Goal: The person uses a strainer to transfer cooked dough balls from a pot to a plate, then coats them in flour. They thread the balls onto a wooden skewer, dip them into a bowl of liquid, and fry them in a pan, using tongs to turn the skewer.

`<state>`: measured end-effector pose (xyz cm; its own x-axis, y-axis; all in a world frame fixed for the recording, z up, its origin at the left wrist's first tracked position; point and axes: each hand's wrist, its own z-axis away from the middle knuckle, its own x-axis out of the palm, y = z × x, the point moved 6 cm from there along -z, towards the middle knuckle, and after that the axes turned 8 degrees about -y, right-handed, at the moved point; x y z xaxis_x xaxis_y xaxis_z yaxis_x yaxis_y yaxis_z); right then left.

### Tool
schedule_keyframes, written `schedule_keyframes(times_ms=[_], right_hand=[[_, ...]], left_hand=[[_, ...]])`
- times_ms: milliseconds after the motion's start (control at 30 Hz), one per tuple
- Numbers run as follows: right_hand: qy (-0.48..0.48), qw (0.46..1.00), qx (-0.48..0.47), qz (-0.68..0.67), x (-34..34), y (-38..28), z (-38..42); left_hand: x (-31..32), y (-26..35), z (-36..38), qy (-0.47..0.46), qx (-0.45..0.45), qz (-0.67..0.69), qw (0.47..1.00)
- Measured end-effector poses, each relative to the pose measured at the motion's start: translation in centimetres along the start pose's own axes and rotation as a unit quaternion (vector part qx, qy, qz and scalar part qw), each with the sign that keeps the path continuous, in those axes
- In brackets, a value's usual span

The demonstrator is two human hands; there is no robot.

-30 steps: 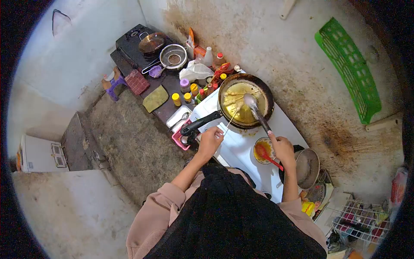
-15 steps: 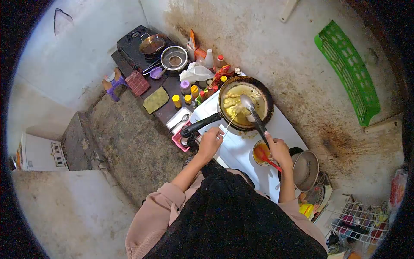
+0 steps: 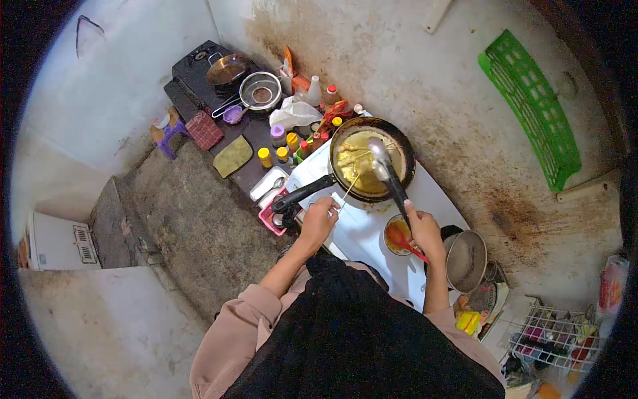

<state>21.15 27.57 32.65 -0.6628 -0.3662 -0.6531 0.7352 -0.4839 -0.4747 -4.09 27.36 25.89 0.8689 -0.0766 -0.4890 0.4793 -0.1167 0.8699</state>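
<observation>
The left hand (image 3: 318,223) pinches a thin stick (image 3: 351,185), its far end among food (image 3: 350,161) in the pan (image 3: 407,157). The right hand's (image 3: 426,236) fingers grip black-handled tongs (image 3: 397,190) over it; both long tools presumably spare fingers the heat. A bowl (image 3: 389,245) sits nearer.

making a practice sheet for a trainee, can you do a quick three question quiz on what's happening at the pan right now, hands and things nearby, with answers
1. Multiple choice: what does the left hand hold?
a) a yellow-capped jar
b) a thin stick reaching into the pan
c) the sieve

2. True or false: the red spoon rests in the bowl near the right hand.

3. Fill in: the right hand grips a metal-headed utensil whose handle is ____.

Key: 1 b; 2 true; 3 black.
</observation>
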Motion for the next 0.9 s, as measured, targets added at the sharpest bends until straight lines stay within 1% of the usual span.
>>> schedule_keyframes(times_ms=[33, 133, 233, 333, 400, 467, 533, 633, 733, 833, 900], right_hand=[[0.025, 1.0, -0.013, 0.008, -0.3, 0.2, -0.1], [0.056, 0.996, -0.022, 0.072, -0.8, 1.2, -0.7], [0.02, 0.996, -0.014, 0.082, 0.1, 0.8, -1.0], [-0.046, 0.999, 0.025, 0.011, 0.3, -1.0, 0.5], [0.01, 0.997, -0.071, 0.033, 0.1, -0.3, -0.4], [0.043, 0.994, -0.081, 0.064, -0.2, 1.1, -1.5], [0.051, 0.993, -0.007, 0.103, -0.3, 1.9, -2.2], [-0.005, 0.997, -0.01, 0.074, 0.3, 0.6, -1.7], [-0.035, 0.999, 0.031, -0.011, -0.1, -1.5, 0.1], [0.02, 0.999, 0.035, -0.019, -1.0, -0.5, -0.2], [0.029, 0.998, 0.019, 0.055, -0.9, 0.6, -1.3]], left_hand=[[-0.1, 0.1, 0.1, -0.002, -0.002, -0.004, 1.0], [-0.3, 0.7, 0.2, -0.011, 0.002, -0.006, 1.0], [-0.1, 0.4, 0.2, -0.015, -0.004, -0.023, 1.0], [-0.1, 0.4, 0.2, -0.01, -0.003, -0.023, 1.0], [-0.2, 0.3, 0.3, -0.006, -0.008, -0.018, 1.0], [-0.3, 0.4, 0.3, -0.006, -0.011, -0.011, 1.0], [-0.5, 0.4, 0.4, -0.006, -0.016, -0.005, 1.0], [-0.5, 0.0, 0.4, -0.011, -0.023, -0.016, 1.0], [-0.7, 0.0, 0.5, -0.009, -0.022, -0.004, 1.0], [-0.7, -0.2, 0.5, -0.014, -0.028, -0.006, 0.999], [-0.7, -0.2, 0.4, -0.018, -0.043, -0.006, 0.999]])
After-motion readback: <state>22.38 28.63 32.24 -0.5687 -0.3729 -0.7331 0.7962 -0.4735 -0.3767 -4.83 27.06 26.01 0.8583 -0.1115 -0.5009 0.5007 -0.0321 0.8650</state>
